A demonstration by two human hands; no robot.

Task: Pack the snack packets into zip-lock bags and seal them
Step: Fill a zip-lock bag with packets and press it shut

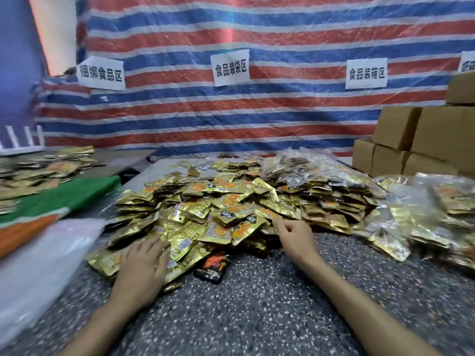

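Packets: loose heap of gold foil snack packets [205, 201] is sitting mid-table, handy for both hands.
Left hand: left hand [144, 265] is lying flat, fingers straight, pressing the heap's near edge, probably steadying it.
Right hand: right hand [293, 235] is poking in, index finger out, gripping nothing visible.
Bags: filled clear zip-lock bags [437, 201] are piling up rightward, out of the way.
Signs: white paper sign [230, 66] is showing 食品装袋区, neighbouring sign [366, 73] 食品装箱区; packet print is staying unreadable.
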